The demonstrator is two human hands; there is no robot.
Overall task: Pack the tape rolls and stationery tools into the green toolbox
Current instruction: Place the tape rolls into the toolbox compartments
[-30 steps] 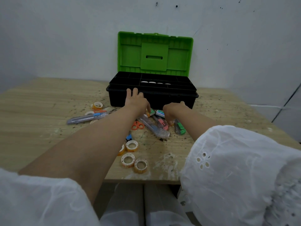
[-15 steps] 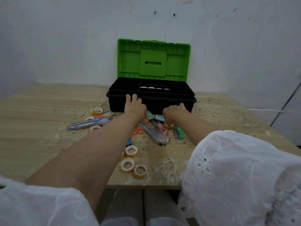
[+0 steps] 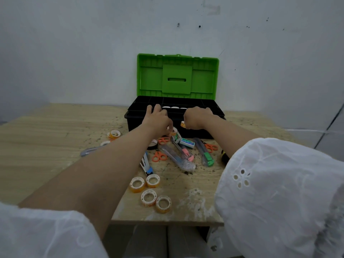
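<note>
A person's two bare arms reach forward from white sleeves [image 3: 279, 192] over a scuffed wooden counter [image 3: 55, 131]. Closest to the front edge lie four tape rolls [image 3: 148, 197] in a loose cluster, flat on the wood.

Beyond them is a scatter of stationery: a blue and white tool [image 3: 146, 164], orange scissors [image 3: 159, 156], a clear plastic cutter [image 3: 175, 157], a pink cutter [image 3: 187, 152] and a green cutter [image 3: 207, 156], with a small white and green box [image 3: 187, 142] just behind. To the left lie a grey utility knife [image 3: 89, 151] and two more tape rolls [image 3: 114, 134].

Farther on, both hands are raised at the front wall of the green toolbox [image 3: 204, 81]. The left hand [image 3: 158, 120] pinches a pale tape roll [image 3: 173, 131] at its thumb side, with two fingers [image 3: 157, 108] stretched out over the box rim. The right hand [image 3: 197, 117] is curled into a fist, its fingers holding an orange tape roll [image 3: 183, 124] just in front of the box.

The toolbox sits at the back of the counter, its black base open and its green lid standing upright against the pale wall [image 3: 74, 53]. White rolls [image 3: 175, 108] show in a row inside the base, between the hands.
</note>
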